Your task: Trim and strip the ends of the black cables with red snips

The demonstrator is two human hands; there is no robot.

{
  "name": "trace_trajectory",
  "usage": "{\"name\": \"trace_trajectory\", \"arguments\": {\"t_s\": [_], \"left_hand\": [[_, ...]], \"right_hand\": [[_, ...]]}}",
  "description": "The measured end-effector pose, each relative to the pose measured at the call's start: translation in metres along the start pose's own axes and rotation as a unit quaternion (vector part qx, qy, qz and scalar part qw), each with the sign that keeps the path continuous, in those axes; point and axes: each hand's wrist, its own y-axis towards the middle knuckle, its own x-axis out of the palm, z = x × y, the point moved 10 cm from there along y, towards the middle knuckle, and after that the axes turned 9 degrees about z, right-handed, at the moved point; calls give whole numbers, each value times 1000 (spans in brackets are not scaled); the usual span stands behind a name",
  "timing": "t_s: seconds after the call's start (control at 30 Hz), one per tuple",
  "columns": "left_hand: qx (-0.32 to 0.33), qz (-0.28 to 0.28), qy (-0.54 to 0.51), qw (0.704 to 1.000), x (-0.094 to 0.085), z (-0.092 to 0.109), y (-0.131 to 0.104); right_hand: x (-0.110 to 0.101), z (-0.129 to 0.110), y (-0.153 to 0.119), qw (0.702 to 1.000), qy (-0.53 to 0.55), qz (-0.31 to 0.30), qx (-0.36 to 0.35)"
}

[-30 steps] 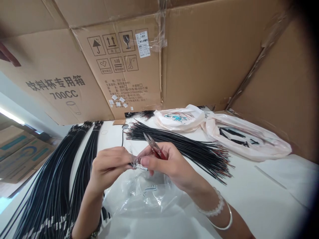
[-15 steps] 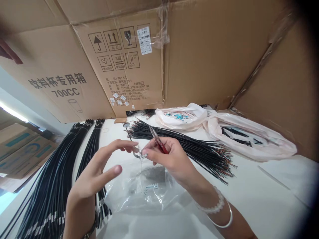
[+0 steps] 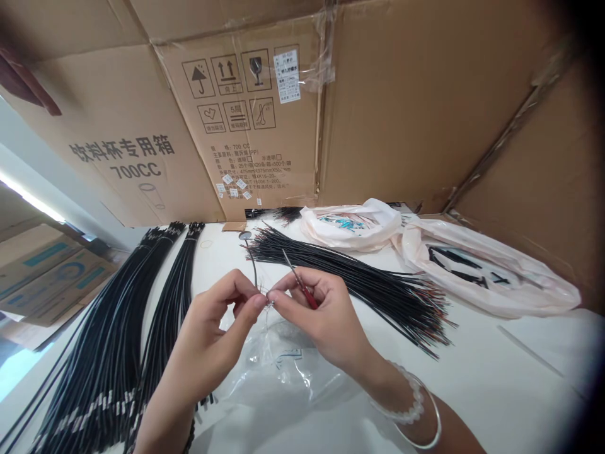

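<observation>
My left hand point(image 3: 222, 328) is closed, thumb and forefinger pinched together at a small clear piece that I cannot make out clearly. The fingertips of my right hand point(image 3: 326, 315) meet it there, pinching the same tiny spot. Tucked in my right hand is a pair of pointed tweezers point(image 3: 309, 296) with red handles, tips pointing up and away. A thin dark stem point(image 3: 253, 258) with a round disc at its far end runs toward my fingertips; its near end is hidden. Beneath my hands lies a clear plastic bag point(image 3: 288, 372) with blue print and something greyish inside.
Bundles of black cables point(image 3: 108, 315) lie on the left. Another bundle of black wires point(image 3: 350, 271) with reddish-brown ends stretches behind my right hand. Two white plastic bags with small parts, one nearer the middle point(image 3: 307, 230), stand at the back before a cardboard wall point(image 3: 387, 113).
My left hand has closed from spread fingers into a pinch beside the right fingertips. My right hand keeps its pinch and the tweezers. The view has shifted slightly.
</observation>
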Motion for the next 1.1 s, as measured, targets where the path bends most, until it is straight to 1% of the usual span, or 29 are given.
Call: {"name": "trace_trajectory", "arguments": {"t_s": [0.1,0.17,0.33,0.4,0.53,0.67,0.73,0.8,0.97,1.1], "left_hand": [[6,51,-21,998,-8,4,-1],[2,80,-50,996,-9,5,-2],[-12,116,-117,986,-6,2,-3],[-22,117,-135,984,-5,-1,-2],[-48,88,-159,982,-2,-6,-2],[-45,95,-146,984,-6,-6,-3],[-39,96,-143,984,-7,-5,-2],[-34,92,-137,986,-5,-4,-2],[-27,106,-82,991,-6,-3,0],[-9,100,-51,994,-5,1,0]], "right_hand": [[-2,6,-2,999,26,24,17],[-4,10,-3,998,53,37,23],[-6,13,-4,992,120,46,9],[-6,14,-3,991,123,42,8],[-3,16,-1,993,112,23,18],[6,15,-1,994,98,-24,37],[8,16,-1,995,77,-31,55],[8,14,-1,996,60,-21,56],[3,3,0,1000,18,18,-5],[0,-2,-2,999,-7,26,-30]]}}
